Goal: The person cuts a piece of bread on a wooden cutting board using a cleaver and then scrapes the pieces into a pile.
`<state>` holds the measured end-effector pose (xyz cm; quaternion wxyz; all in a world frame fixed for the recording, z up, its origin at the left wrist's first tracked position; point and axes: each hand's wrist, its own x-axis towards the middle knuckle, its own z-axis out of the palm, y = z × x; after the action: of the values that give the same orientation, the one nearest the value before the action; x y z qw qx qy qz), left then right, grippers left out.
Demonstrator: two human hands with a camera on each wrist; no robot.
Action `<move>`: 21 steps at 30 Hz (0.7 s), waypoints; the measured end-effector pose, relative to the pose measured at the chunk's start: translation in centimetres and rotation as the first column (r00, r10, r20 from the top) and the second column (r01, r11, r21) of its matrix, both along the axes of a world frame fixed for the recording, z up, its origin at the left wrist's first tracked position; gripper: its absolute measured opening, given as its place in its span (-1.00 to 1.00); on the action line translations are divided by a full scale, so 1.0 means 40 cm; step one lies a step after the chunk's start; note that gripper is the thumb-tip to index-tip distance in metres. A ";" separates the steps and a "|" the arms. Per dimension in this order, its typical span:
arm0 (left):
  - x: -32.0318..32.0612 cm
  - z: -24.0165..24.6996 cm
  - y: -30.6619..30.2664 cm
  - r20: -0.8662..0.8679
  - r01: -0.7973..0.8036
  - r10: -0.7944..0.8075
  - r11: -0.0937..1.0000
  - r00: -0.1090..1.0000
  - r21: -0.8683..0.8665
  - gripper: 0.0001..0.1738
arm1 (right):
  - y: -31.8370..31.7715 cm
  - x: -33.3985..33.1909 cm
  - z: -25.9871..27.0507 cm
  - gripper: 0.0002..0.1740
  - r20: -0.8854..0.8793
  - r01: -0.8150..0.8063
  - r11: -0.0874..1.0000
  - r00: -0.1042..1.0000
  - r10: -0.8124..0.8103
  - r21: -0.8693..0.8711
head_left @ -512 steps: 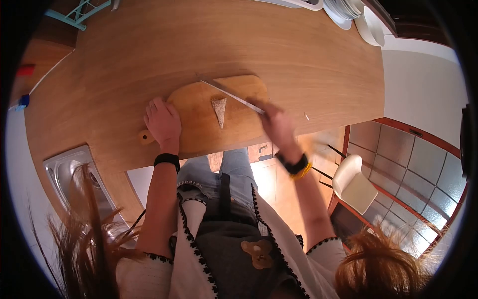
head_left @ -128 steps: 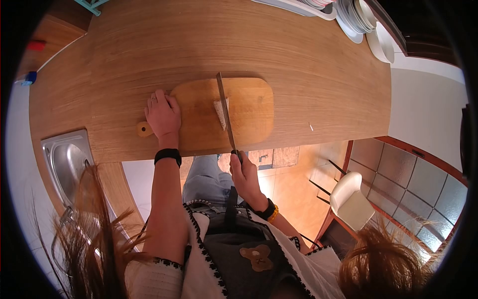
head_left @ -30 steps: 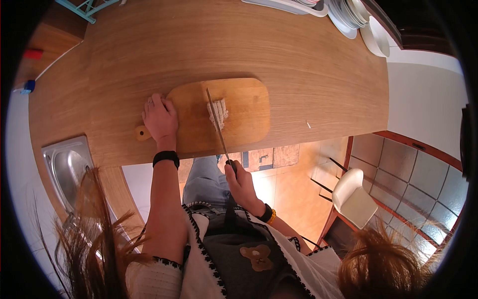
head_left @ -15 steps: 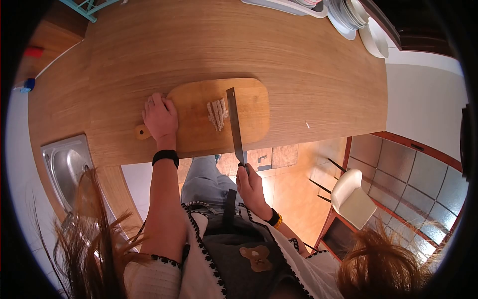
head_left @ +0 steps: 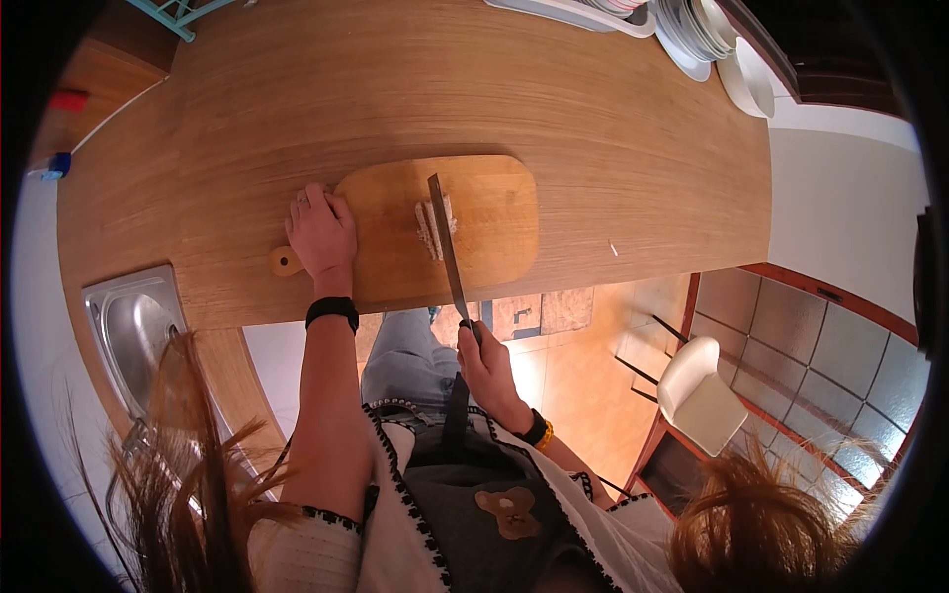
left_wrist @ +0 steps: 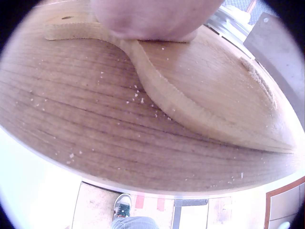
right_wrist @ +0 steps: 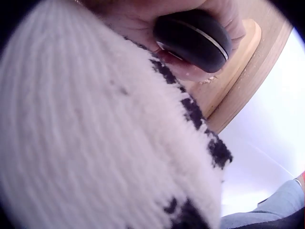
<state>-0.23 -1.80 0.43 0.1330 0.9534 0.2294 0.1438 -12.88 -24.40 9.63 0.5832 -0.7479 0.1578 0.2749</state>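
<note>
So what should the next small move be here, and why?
Probably pressing the knife down through the pale strips: the right hand grips it, its blade overlaps them in the head view, and the left hand rests on the cutting board, well aside.

The head camera looks from above, forward and down upon the bench (head_left: pixel 633 148). The left wrist camera is near the cutting board (head_left: pixel 499 222), the right one very close to the knife handle (right_wrist: pixel 193 40); all share this board.

White ribbed cardigan (right_wrist: pixel 95 129) with black scalloped trim (right_wrist: pixel 219 150), dark grey top (head_left: pixel 435 509), brown bear-shaped patch (head_left: pixel 508 513), pale blue jeans (head_left: pixel 403 358), black wristbands (head_left: pixel 332 308), yellow bracelet (head_left: pixel 547 436)
</note>
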 end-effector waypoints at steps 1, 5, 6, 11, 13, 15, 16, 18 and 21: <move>0.000 0.000 0.000 0.001 -0.001 0.001 1.000 1.000 0.002 -0.90 | -0.001 0.003 -0.004 -0.70 0.002 -0.023 0.999 1.000 0.024 -0.042; 0.001 0.002 0.001 -0.008 0.003 -0.003 1.000 1.000 -0.004 -0.90 | 0.006 0.007 -0.008 -0.68 0.075 -0.084 0.981 0.992 0.098 -0.175; 0.001 0.002 0.001 -0.008 0.002 -0.002 1.000 1.000 -0.004 -0.90 | 0.006 0.007 -0.008 -0.68 0.076 -0.084 0.981 0.992 0.098 -0.175; 0.001 0.003 -0.002 0.000 -0.006 0.006 1.000 1.000 -0.002 -0.90 | 0.002 -0.004 0.006 -0.71 0.019 0.007 0.999 1.000 -0.006 -0.032; 0.000 0.004 -0.002 0.004 -0.002 0.002 1.000 1.000 0.000 -0.90 | -0.003 0.001 0.015 -0.71 0.022 0.003 0.999 1.000 -0.002 -0.032; 0.001 0.004 -0.004 0.012 0.004 -0.004 1.000 1.000 0.003 -0.90 | -0.005 0.003 0.016 -0.72 0.029 0.000 0.999 1.000 0.001 -0.033; 0.001 0.004 -0.004 0.011 0.003 -0.003 1.000 1.000 0.012 -0.90 | -0.006 0.004 0.014 -0.72 0.037 0.001 0.999 0.999 0.001 -0.039; 0.002 0.005 -0.003 0.011 0.001 -0.001 1.000 1.000 0.023 -0.90 | -0.006 0.007 0.008 -0.71 0.047 0.000 0.999 0.999 0.002 -0.042; 0.001 0.005 -0.005 0.002 -0.007 0.007 1.000 1.000 0.010 -0.91 | -0.010 0.007 -0.006 -0.71 0.028 -0.024 0.998 0.999 0.026 -0.059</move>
<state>-0.18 -2.01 0.65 0.1278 0.9531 0.2319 0.1464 -12.60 -24.81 9.40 0.5596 -0.7706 0.1479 0.2666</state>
